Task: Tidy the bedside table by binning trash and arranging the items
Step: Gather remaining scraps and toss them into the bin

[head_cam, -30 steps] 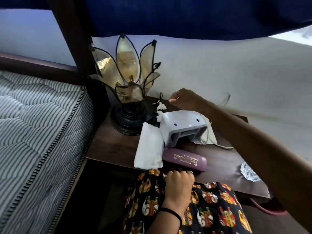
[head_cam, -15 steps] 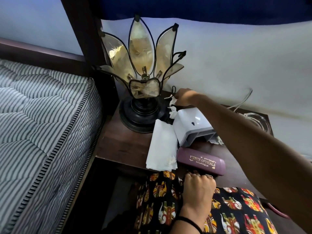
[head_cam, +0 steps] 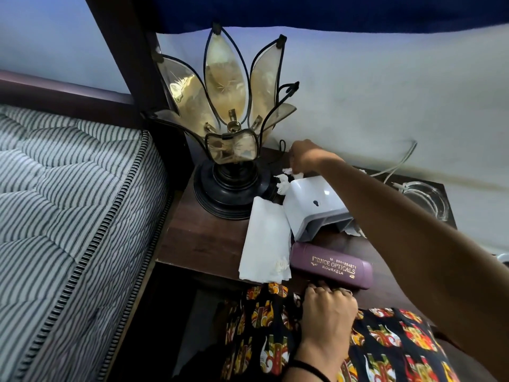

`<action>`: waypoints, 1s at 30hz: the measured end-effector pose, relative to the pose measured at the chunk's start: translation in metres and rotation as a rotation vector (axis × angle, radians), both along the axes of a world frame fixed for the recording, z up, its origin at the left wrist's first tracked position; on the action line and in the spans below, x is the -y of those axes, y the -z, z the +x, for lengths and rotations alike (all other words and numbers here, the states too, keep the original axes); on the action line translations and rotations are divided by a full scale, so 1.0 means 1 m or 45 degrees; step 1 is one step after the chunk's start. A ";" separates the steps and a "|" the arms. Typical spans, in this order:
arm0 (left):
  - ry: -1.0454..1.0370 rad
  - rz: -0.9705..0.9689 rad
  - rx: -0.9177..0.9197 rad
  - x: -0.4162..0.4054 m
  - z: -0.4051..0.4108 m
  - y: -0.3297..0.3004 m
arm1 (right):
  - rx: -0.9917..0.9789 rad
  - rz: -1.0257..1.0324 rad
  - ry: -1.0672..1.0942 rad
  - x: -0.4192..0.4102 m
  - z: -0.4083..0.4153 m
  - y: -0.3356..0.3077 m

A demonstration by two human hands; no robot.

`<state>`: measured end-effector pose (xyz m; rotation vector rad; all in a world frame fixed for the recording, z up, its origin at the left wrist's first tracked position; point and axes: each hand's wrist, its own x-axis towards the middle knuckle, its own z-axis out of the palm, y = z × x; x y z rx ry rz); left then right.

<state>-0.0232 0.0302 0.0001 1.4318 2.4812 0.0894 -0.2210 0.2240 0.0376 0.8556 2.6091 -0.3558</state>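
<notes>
Behind the white dome-shaped device [head_cam: 311, 205], crumpled tissue scraps [head_cam: 282, 184] lie on the dark wooden bedside table [head_cam: 198, 244]. My right hand [head_cam: 305, 158] reaches over the device, fingertips pinched down on one of the crumpled tissue scraps. A folded white tissue [head_cam: 265, 241] lies at the front of the table. Beside it is a purple spectacle case [head_cam: 330, 264]. My left hand [head_cam: 327, 307] rests curled against the table's front edge and holds nothing.
A petal-shaped glass lamp [head_cam: 231, 128] on a black base fills the table's back left. A glass ashtray [head_cam: 424, 197] and a white cable [head_cam: 396, 166] sit at the back right. A striped mattress [head_cam: 68, 216] borders the left, a bedpost [head_cam: 124, 64] behind.
My right hand has dropped from above the white device down onto the tissue scraps behind it. The view has shifted left and closer. My left hand has stayed at the edge.
</notes>
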 end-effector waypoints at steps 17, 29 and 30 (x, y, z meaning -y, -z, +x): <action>0.018 0.019 -0.064 0.001 0.003 0.002 | -0.661 0.205 0.069 -0.070 0.185 -0.138; -0.066 0.053 -0.190 -0.003 0.011 -0.003 | -1.139 -0.365 1.058 -0.135 0.409 -0.088; -0.089 0.045 -0.201 -0.004 0.012 -0.002 | -1.109 -0.349 1.161 -0.137 0.420 -0.073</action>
